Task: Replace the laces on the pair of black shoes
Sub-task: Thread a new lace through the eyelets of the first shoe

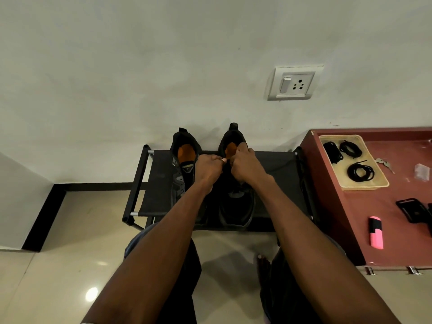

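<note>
Our left hand (208,168) and right hand (245,166), fingers curled, pinch the right shoe (236,183) collar; laces are limp, so we grip their stiff tips.

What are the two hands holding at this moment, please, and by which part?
Both the left hand and right hand are curled at the top of the right shoe, near its opening; a lace cannot be made out.

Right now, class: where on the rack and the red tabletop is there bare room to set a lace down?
The rack has bare fabric left of the left shoe and right of the right shoe. The red tabletop is bare between tray and pink marker. Between the shoes, both hands crowd it.
</note>
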The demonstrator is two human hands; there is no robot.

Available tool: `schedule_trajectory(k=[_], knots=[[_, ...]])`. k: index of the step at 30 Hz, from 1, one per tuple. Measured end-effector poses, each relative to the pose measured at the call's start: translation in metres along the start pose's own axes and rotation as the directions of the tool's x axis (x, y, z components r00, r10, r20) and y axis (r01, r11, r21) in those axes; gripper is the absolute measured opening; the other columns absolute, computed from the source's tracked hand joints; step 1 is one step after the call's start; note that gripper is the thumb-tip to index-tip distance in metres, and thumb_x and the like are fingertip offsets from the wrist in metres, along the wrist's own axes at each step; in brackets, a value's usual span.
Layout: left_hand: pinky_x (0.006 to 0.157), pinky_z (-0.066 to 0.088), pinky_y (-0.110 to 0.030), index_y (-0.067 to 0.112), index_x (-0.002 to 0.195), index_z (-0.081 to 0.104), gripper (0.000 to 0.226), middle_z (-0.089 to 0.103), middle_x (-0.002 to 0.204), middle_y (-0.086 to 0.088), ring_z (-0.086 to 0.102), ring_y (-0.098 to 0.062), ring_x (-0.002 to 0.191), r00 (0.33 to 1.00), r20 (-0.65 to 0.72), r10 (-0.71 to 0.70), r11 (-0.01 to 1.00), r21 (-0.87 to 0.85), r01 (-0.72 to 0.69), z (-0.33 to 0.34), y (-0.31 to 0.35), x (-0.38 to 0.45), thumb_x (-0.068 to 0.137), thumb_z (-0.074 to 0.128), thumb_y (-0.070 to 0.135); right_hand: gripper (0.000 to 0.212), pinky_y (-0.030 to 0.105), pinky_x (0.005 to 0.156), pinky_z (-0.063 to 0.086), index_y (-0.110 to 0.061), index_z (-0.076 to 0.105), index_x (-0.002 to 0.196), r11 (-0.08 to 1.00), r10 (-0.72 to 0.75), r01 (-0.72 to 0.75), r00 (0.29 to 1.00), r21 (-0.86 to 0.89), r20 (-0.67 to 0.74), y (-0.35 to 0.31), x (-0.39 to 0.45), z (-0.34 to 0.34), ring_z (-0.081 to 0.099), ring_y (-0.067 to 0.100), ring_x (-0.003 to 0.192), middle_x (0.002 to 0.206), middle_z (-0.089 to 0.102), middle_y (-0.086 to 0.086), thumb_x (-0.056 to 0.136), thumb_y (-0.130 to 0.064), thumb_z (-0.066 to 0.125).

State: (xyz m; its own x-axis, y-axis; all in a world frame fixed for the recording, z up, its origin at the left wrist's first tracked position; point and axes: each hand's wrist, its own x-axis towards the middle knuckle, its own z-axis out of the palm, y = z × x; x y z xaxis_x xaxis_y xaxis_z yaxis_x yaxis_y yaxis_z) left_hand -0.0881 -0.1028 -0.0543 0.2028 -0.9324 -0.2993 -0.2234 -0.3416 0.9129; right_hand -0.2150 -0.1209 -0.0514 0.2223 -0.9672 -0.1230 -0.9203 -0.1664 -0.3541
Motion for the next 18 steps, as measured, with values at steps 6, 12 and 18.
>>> schedule_trajectory(k=[6, 12, 18], knots=[[0.08, 0.058, -0.051, 0.011, 0.079, 0.076, 0.01, 0.074, 0.084, -0.019, 0.072, -0.033, 0.083, 1.0, 0.015, 0.013, 0.999, -0.03, -0.012, -0.002, 0.004, -0.005, 0.088, 0.073, 0.014, 0.023, 0.039, 0.089, 0.043, -0.001, 0.066, 0.109, 0.999, -0.027, 0.03, 0.994, 0.027, -0.107, -0.003, -0.016, 0.002, 0.041, 0.037, 0.116, 0.132, 0.037, 0.018, 0.093, -0.008, 0.052], [0.092, 0.058, -0.04, 0.003, 0.106, 0.074, 0.017, 0.075, 0.097, -0.012, 0.072, -0.025, 0.096, 0.99, 0.102, -0.098, 0.977, -0.178, 0.115, -0.01, 0.003, -0.008, 0.09, 0.071, 0.007, 0.01, 0.035, 0.108, 0.037, -0.004, 0.075, 0.093, 0.903, 0.05, -0.034, 0.998, 0.428, -0.026, 0.011, -0.013, -0.001, 0.039, 0.029, 0.12, 0.121, 0.036, 0.003, 0.092, -0.007, 0.065], [0.081, 0.06, -0.031, 0.022, 0.079, 0.073, 0.038, 0.074, 0.081, -0.001, 0.07, -0.018, 0.082, 0.973, 0.181, -0.142, 0.976, -0.137, 0.168, -0.016, 0.007, -0.009, 0.085, 0.062, -0.014, 0.004, 0.04, 0.102, 0.045, -0.007, 0.075, 0.087, 0.889, 0.127, -0.048, 0.981, 0.456, -0.145, 0.005, -0.012, 0.006, 0.047, 0.034, 0.115, 0.123, 0.043, 0.01, 0.084, -0.007, 0.076]])
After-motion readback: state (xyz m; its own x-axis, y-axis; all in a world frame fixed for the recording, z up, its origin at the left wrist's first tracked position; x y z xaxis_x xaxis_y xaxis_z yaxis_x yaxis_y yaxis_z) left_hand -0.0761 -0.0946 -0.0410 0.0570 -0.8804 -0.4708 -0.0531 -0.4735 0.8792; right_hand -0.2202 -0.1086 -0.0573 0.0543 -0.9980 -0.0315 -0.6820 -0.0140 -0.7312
